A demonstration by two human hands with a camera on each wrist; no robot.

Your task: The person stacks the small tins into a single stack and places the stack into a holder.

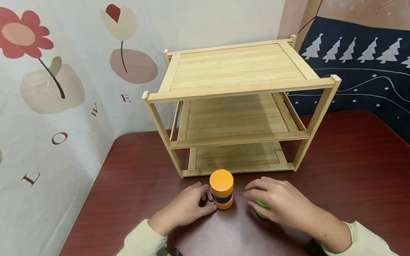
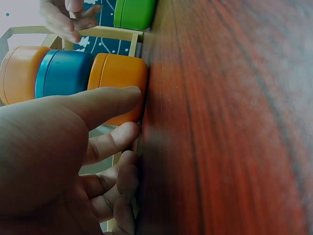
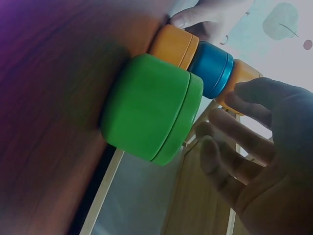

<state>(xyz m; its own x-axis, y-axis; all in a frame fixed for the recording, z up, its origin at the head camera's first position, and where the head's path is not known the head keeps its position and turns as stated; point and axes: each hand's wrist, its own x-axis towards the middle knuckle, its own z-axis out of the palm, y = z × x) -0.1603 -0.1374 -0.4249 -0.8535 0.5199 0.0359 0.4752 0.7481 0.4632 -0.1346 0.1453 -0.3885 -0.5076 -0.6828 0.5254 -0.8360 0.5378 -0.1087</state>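
Three small round tins are stacked upright on the table: a bottom orange tin point(image 1: 224, 204), a dark blue tin point(image 2: 63, 73) in the middle and a top orange tin point(image 1: 221, 181). At the stack's left, my left hand point(image 1: 185, 208) holds the bottom orange tin low down, with the thumb along its near side and the index finger behind it. Just right of the stack stands a green tin point(image 3: 146, 107), mostly covered by my right hand point(image 1: 279, 200) in the head view. In the right wrist view, my right fingers are spread and bent above its lid, apart from it.
A three-tier wooden shelf point(image 1: 238, 90) stands right behind the stack, its front bottom rail close to the tins. The dark red table point(image 1: 123, 181) spreads out on both sides. Printed cloths point(image 1: 79, 73) hang behind and to the left.
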